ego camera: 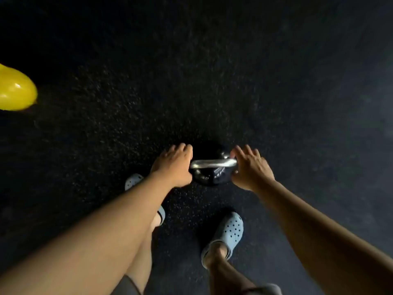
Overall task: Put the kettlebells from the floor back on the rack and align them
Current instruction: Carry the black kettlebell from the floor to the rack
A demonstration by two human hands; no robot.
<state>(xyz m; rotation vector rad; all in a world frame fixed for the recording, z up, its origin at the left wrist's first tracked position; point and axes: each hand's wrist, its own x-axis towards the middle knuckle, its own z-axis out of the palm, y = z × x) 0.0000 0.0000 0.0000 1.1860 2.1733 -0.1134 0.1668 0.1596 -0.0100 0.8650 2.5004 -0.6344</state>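
Sitting on the dark speckled rubber floor (191,81) between the two outstretched arms, the black kettlebell with a bare silver metal handle (212,165) stood upright, just ahead of the person's feet. Its handle ran left to right across the view, its long axis crosswise to the arms, with the grip bar uppermost and the round body below it.

The left hand (173,167) lay against the left end of the handle, palm down, its fingers (180,149) extended forward and loosely spread rather than curled round the bar. The right hand (251,169) met the right end of the handle in the same manner, fingers (246,152) stretched out and unclenched. Neither hand had closed on the metal; whether the thumbs hooked beneath the bar could not be made out.

Most of the kettlebell's body was lost in shadow and against the black floor, so its outline and any markings were hard to read. The left pale blue perforated clog (133,180) was largely hidden behind the left forearm; the right pale blue clog (229,231) showed clearly. A glossy yellow rounded object (14,90) was cut off by the left edge, well apart from the kettlebell, and its nature could not be told.
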